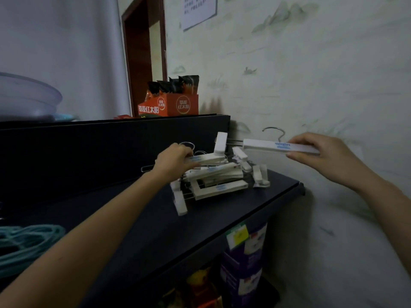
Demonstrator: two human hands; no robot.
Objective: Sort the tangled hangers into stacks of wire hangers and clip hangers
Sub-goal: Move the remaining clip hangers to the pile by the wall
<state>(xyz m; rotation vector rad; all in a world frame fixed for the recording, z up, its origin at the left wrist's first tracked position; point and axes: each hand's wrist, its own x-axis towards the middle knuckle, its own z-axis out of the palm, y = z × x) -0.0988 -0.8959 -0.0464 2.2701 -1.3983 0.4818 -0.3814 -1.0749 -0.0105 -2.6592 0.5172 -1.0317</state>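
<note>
A pile of white clip hangers point(219, 176) lies at the far right of a dark shelf point(138, 221), their metal hooks and clips sticking out. My left hand point(175, 160) rests on top of the pile, fingers closed around the uppermost hanger's bar. My right hand point(327, 155) holds one white clip hanger point(275, 146) by its bar, lifted above and to the right of the pile, with its metal hook pointing up and a clip hanging at its left end. Teal wire hangers point(24, 243) lie bunched at the shelf's left end.
A wall stands close on the right. Behind the shelf rises a dark panel with an orange snack box point(172, 103) and a pale basin point(26, 96) on top. Packaged goods point(243, 261) sit on the lower shelf.
</note>
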